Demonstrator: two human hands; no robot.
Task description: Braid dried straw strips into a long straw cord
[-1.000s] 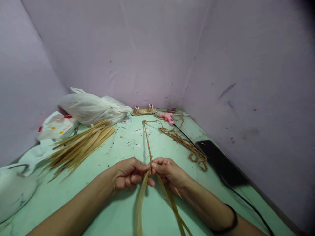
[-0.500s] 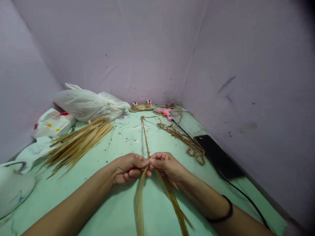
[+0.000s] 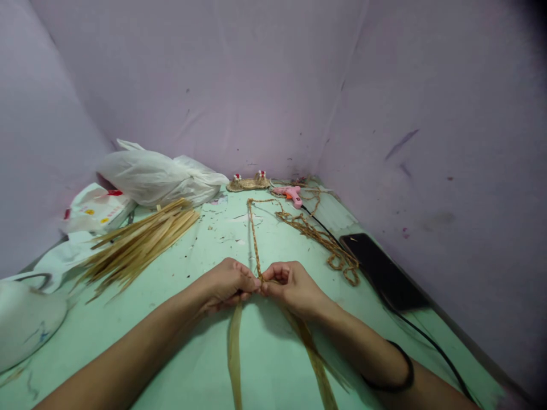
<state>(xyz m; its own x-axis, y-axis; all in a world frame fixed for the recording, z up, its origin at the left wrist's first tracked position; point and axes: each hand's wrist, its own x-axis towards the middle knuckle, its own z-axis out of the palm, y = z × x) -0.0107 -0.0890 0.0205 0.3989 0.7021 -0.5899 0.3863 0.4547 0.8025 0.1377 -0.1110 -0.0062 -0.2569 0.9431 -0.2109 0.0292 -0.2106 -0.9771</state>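
My left hand (image 3: 228, 282) and my right hand (image 3: 289, 286) meet fingertip to fingertip over the green table (image 3: 200, 364). Both pinch the near end of a thin braided straw cord (image 3: 255, 244) that runs away from me towards the back wall. From the pinch, flat loose straw strips (image 3: 234, 353) trail back under my forearms. One strip hangs from the left hand, the others from the right. A black band sits on my right wrist.
A bundle of dry straw strips (image 3: 137, 245) lies at the left, with white plastic bags (image 3: 154, 179) behind it. A heap of braided cord (image 3: 329, 247), a pink glue gun (image 3: 290, 195), a black phone (image 3: 382, 270) and a cable lie at the right. Small woven pieces (image 3: 248, 182) sit at the back wall.
My hands have shifted slightly away from me and curled tighter on the braid's end. The strip under the left hand now hangs straighter. The camera view has shifted a little.
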